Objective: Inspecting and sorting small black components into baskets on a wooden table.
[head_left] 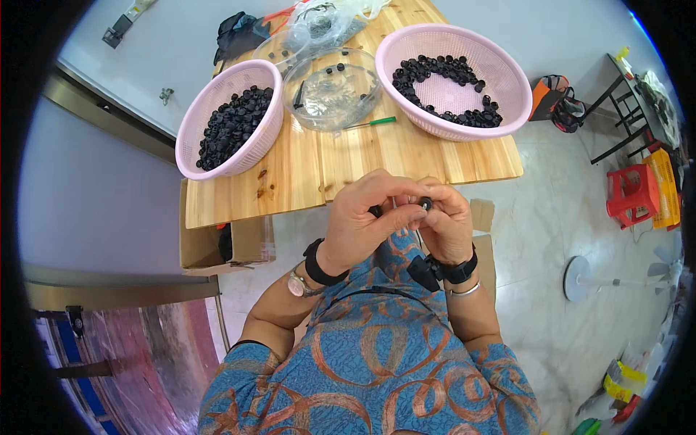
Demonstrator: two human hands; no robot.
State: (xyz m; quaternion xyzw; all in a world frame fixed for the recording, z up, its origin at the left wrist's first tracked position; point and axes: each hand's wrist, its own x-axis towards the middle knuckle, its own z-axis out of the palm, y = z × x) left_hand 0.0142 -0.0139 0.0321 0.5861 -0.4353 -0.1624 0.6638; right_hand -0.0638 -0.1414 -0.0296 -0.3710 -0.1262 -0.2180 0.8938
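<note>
Close in front of my body, just off the table's near edge, my two hands meet. A small black round part [425,204] is pinched between the fingertips of my left hand [360,217] and my right hand [448,226]. Another black piece [375,211] shows at the fingers of my left hand, partly covered. On the table stand two pink plastic baskets. The left basket [185,142] holds a heap of black round parts [235,125]; in the right basket [507,80], similar parts [438,72] lie along one side and the bottom.
Between the baskets sits a clear round tray [308,119] with small pieces in it. A green-handled screwdriver [383,121] lies beside it on the wooden table [348,163]. Below the table's left side is a cardboard box [196,246]. A red stool [631,194] and a fan [578,279] are on the right.
</note>
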